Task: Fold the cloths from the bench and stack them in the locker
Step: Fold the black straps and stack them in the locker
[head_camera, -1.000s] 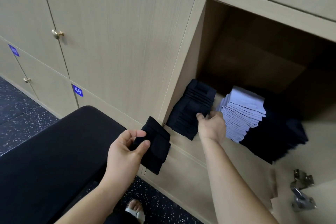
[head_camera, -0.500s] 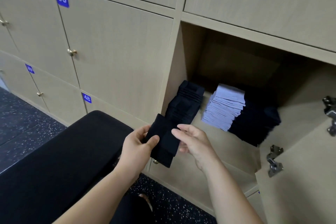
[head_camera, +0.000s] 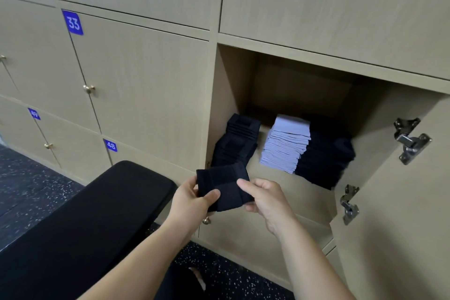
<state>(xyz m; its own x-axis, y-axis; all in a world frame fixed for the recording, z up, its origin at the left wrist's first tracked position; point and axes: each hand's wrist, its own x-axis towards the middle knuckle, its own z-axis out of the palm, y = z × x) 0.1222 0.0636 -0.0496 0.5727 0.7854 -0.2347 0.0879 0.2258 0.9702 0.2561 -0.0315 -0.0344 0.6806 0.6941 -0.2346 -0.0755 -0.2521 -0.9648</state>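
My left grip and right grip each pinch a side of the folded black cloth between them, kept flat (ready, I judge, for stacking) just short of the black pile in the locker beyond.

black cloth: lower left corner covered by the thumb of the left hand; right edge covered by the right hand.
left fingers: behind the cloth, out of sight.
knob: just under the left hand, partly hidden by it.
bench: left of the left hand, cut off by the left and bottom edges.
locker door: right of the right hand, cut off by the right and bottom edges.
dark stack: above and right of the right hand, in shadow; single folds cannot be told apart.
number plate: far left of the left hand, digits too blurred to read surely.
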